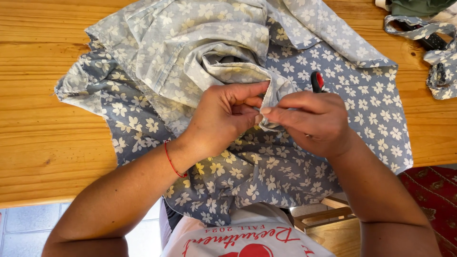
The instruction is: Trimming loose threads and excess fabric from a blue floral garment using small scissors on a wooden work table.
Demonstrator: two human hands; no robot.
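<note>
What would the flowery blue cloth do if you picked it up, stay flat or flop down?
The flowery blue cloth would probably flop: it already lies in soft folds and bunches on the wooden table. It looks thin and likely light, since the left hand and right hand pinch a folded edge with fingertips. Its front edge already droops over the table's side.
</note>
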